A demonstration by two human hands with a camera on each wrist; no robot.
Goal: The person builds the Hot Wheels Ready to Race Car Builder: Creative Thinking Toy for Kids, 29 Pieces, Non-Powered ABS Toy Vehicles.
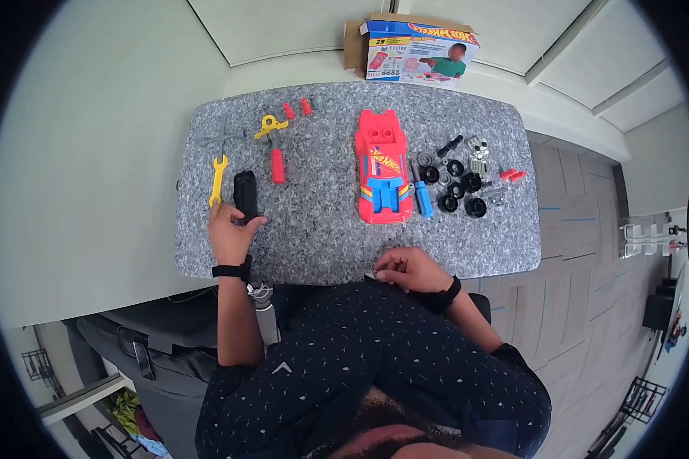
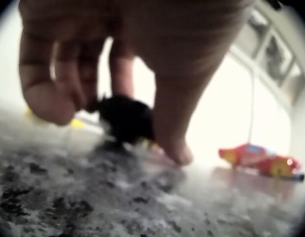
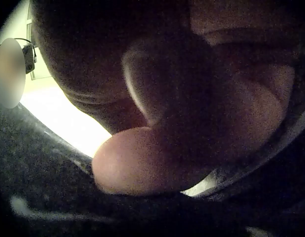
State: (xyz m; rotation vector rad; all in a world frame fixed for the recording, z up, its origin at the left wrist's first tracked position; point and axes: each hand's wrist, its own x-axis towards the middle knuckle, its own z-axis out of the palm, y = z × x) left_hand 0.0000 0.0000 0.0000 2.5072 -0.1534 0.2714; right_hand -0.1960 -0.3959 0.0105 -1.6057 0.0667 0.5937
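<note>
Left hand point(image 1: 233, 233): thumb and fingers spread apart, astride the near end of the black part point(image 1: 246, 193); firm contact cannot be determined. The part is elongated, blocky and uniformly black, extending beyond the fingertips. Yellow wrench point(image 1: 219, 181): at the fingertips. Right hand point(image 1: 411, 270): fingers curled; contents cannot be determined.

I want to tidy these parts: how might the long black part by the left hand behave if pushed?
The long black part is probably stiff, since its outline looks fairly straight. It will likely slide rather than roll, as it looks blocky on the speckled table. Being longer than wide, it may swivel if the left hand pushes only one end.
</note>
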